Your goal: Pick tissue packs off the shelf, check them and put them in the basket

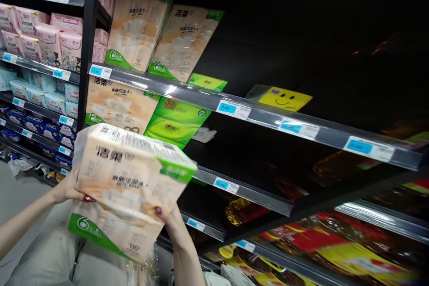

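Between my two hands is a tissue pack, peach and green, wrapped in plastic and marked with a 6. It is tilted, with its printed top side showing. My left hand grips its left side, thumb on the front and the other fingers hidden behind. On the right edge, my right hand holds it with the thumb pressed to the front. Two like tissue packs stand on the shelf above. Just behind the held pack are a peach pack marked 8 and a green tissue pack.
A black shelf rack with price-tagged edges runs to the right. A yellow smiley card lies on it. Pink packs fill shelves at left. Bottles with red and yellow labels sit low at right. Another plastic-wrapped pack is below my hands.
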`<action>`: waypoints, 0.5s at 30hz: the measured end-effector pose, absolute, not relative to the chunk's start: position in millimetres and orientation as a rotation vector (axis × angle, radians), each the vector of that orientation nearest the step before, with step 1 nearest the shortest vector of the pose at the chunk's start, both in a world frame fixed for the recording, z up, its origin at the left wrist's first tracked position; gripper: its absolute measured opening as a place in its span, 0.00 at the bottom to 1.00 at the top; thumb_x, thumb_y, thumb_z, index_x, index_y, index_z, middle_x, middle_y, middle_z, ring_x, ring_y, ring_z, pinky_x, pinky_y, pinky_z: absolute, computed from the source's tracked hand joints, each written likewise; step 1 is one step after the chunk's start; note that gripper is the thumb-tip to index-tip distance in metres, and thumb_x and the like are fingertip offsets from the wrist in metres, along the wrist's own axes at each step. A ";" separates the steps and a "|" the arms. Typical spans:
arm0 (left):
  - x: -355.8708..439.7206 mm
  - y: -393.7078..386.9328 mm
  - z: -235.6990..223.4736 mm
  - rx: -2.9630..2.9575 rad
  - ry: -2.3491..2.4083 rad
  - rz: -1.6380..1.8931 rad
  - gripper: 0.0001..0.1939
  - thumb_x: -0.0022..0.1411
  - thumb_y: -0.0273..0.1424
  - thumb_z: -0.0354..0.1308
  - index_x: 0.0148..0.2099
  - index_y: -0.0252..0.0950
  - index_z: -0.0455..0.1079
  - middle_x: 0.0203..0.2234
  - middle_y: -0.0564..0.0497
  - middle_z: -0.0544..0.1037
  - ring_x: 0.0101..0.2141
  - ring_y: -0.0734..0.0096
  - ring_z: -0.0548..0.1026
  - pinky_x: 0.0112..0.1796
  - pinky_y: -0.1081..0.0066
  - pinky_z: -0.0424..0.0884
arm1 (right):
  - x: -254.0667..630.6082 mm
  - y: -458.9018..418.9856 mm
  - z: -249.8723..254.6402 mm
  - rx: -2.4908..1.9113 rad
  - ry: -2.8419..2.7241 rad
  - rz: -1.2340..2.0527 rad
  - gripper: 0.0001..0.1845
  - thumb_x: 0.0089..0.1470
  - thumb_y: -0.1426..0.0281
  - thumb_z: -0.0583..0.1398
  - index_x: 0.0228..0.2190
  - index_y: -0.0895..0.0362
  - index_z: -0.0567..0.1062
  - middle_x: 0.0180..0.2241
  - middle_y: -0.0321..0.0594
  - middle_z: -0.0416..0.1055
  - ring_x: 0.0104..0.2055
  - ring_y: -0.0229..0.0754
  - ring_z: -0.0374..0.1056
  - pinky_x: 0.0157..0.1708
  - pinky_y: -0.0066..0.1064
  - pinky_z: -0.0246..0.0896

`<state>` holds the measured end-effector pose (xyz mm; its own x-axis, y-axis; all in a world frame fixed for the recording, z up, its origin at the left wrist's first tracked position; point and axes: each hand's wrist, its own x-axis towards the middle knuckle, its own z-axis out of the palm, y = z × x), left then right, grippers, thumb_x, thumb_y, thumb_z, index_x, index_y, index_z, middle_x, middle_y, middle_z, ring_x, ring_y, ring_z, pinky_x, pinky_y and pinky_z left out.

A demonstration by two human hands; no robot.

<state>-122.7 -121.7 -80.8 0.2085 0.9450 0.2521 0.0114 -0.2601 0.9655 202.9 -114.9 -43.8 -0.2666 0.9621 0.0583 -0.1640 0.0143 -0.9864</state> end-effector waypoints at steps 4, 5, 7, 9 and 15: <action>-115.7 -127.3 -62.4 1.396 0.930 1.198 0.38 0.53 0.50 0.69 0.61 0.37 0.70 0.60 0.40 0.77 0.60 0.34 0.71 0.61 0.48 0.69 | 193.8 -107.7 -44.4 -0.962 -1.139 1.490 0.40 0.46 0.43 0.69 0.53 0.55 0.79 0.55 0.50 0.78 0.61 0.64 0.70 0.62 0.52 0.64; -115.6 -129.1 -59.6 1.367 0.945 1.190 0.39 0.55 0.49 0.68 0.64 0.37 0.67 0.62 0.41 0.75 0.63 0.35 0.69 0.62 0.50 0.67 | 193.1 -106.0 -45.7 -0.972 -1.120 1.516 0.39 0.48 0.44 0.69 0.54 0.56 0.78 0.55 0.50 0.78 0.62 0.63 0.69 0.63 0.51 0.63; -116.9 -131.9 -57.2 1.354 0.979 1.164 0.39 0.57 0.49 0.67 0.65 0.38 0.66 0.63 0.42 0.73 0.65 0.36 0.65 0.65 0.51 0.64 | 193.9 -102.5 -50.3 -0.996 -1.105 1.572 0.40 0.49 0.44 0.68 0.54 0.58 0.78 0.57 0.50 0.76 0.64 0.63 0.68 0.65 0.51 0.61; -118.5 -133.0 -58.2 1.383 0.992 1.138 0.39 0.56 0.51 0.67 0.64 0.38 0.67 0.63 0.42 0.73 0.65 0.35 0.64 0.66 0.50 0.61 | 196.5 -99.6 -56.4 -1.011 -1.104 1.621 0.42 0.48 0.43 0.69 0.55 0.58 0.76 0.58 0.51 0.75 0.65 0.63 0.67 0.65 0.51 0.61; -106.4 -131.8 -66.5 1.325 0.971 1.167 0.37 0.56 0.49 0.68 0.63 0.36 0.68 0.62 0.42 0.75 0.65 0.36 0.66 0.65 0.50 0.63 | 206.5 -107.9 -57.5 -0.980 -1.056 1.659 0.50 0.39 0.43 0.73 0.59 0.54 0.73 0.55 0.51 0.77 0.58 0.66 0.73 0.59 0.56 0.67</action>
<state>-106.4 -131.8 -66.5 0.1880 0.9760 0.1097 -0.0698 -0.0981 0.9927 206.5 -107.9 -57.5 -0.2711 0.9516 -0.1449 -0.2714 -0.2200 -0.9370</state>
